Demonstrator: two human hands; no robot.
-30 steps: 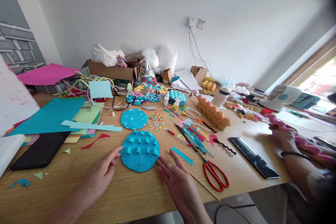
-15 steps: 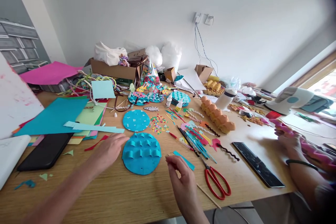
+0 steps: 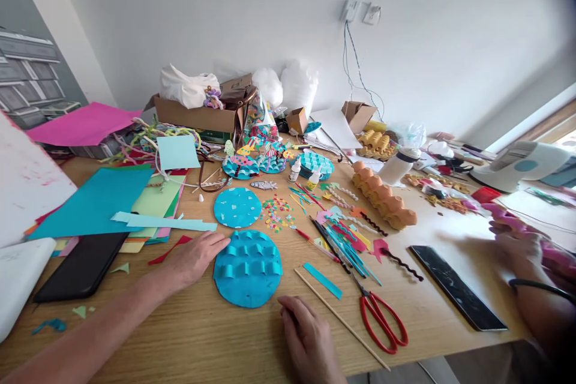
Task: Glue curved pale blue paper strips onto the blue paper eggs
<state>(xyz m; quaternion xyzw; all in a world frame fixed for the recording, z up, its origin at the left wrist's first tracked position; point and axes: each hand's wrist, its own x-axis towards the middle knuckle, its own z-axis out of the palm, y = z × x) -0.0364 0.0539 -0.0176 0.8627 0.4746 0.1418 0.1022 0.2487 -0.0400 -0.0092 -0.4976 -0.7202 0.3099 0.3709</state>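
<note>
While the left hand (image 3: 193,257) rests, fingers together, at the upper-left rim of the blue ruffled disc (image 3: 247,270), the right hand (image 3: 308,336) curls its fingers by the lower right; whether it pinches anything, I can't tell. Tabletop (image 3: 216,342) runs from disc to near edge. A speckled disc (image 3: 237,207) sits behind; rightward, a stick (image 3: 342,318) and scissors (image 3: 366,295) obstruct.

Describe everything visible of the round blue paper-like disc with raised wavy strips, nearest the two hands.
The round blue paper-like disc lies flat on the light-brown wooden table. Rows of matching blue strips, arched into small waves, stand across its upper part; the lower part is flat, with a small dark mark near the bottom edge. The left hand has its fingertips at the upper left edge; the right hand, curled, is close to the lower right edge.
</note>
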